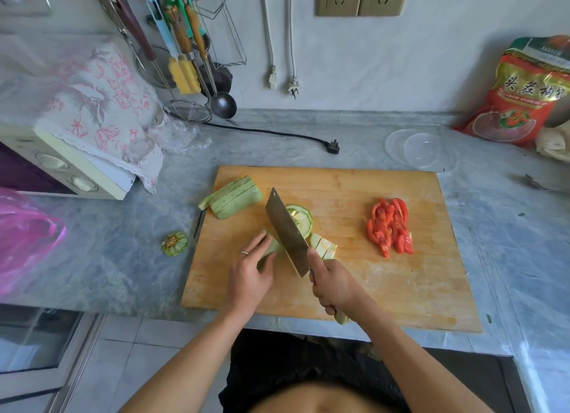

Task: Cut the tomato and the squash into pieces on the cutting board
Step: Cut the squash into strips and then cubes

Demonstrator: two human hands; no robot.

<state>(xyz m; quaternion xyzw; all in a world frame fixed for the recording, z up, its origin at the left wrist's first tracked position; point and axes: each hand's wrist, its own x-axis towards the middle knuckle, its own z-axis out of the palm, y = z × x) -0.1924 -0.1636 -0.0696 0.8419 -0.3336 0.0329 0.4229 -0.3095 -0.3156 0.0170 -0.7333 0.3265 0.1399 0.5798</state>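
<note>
Here the right hand [331,284] grips the cleaver [287,232]; left hand [251,269] holds squash [271,249]; bag [521,97] reads perhaps "头茬枸杞".

On the wooden cutting board [385,276], red tomato wedges [390,226] lie heaped at the right, a sliced pale-green squash half [233,198] rests at the upper left, and round slices [303,219], short strips [324,246] and an uncut squash piece [273,249] cluster mid-board.
</note>
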